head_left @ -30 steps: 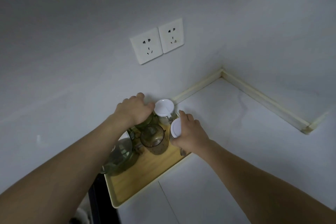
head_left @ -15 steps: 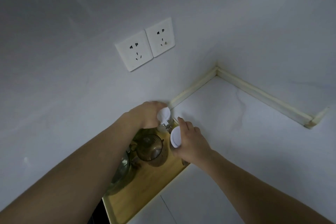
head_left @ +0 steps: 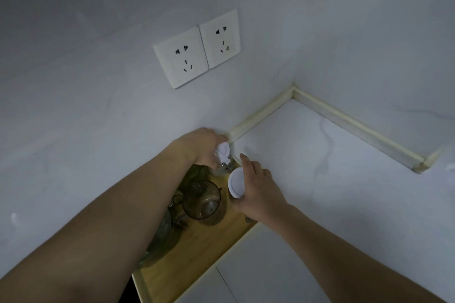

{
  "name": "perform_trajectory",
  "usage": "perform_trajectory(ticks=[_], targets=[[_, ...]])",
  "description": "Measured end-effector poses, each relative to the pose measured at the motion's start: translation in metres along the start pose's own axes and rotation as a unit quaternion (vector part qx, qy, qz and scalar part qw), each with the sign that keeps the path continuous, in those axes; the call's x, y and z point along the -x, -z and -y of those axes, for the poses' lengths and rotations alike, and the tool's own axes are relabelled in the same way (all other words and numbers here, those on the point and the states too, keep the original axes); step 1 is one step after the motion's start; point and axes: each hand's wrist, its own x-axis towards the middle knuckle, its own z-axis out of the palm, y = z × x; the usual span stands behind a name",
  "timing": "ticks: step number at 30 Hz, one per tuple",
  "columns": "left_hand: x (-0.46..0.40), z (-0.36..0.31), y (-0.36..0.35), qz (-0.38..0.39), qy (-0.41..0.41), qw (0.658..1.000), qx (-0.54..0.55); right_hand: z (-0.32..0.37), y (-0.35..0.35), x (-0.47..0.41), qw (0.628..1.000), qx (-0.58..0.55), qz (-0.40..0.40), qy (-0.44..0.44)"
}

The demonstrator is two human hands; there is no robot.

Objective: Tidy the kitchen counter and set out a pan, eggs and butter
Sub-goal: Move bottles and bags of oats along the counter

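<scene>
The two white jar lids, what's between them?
In the head view, only a jar's metal clasp sits between the far white lid and the near white lid.

Dim light; grey wall (head_left: 98, 81) with two white sockets (head_left: 197, 49); pale marbled counter (head_left: 344, 192) edged by cream trim (head_left: 344, 118).

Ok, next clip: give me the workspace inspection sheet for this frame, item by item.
Surface: white marble-look counter, meeting the wall in a corner.
Job's things: no pan, eggs or butter seen.
Clutter: wooden tray with cream rim holding a smoky green glass mug, more green glassware under the left arm, and two white-lidded glass jars, far one, near one.
Hands: left hand grips the far jar; right hand holds the near jar.
Cables: nothing seen.
Surroundings: two white wall sockets, cream sealing strip.
</scene>
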Motion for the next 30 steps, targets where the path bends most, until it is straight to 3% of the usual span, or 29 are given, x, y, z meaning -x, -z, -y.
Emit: perform_trajectory(ticks=[10, 18, 26, 30], targets=[[-0.004, 0.002, 0.002, -0.006, 0.012, 1.0, 0.022, 0.004, -0.007, -0.003, 0.999, -0.017, -0.031, -0.001], [-0.005, -0.004, 0.0, -0.031, 0.047, 0.998, -0.037, -0.003, -0.004, -0.008, 0.999, -0.041, -0.021, 0.024], [0.005, -0.002, -0.001, -0.055, 0.039, 0.997, -0.033, -0.003, 0.0, 0.003, 0.991, 0.098, -0.029, -0.09], [0.016, -0.001, -0.002, -0.103, -0.002, 0.993, -0.063, -0.011, 0.006, -0.005, 0.993, 0.108, 0.005, -0.04]])
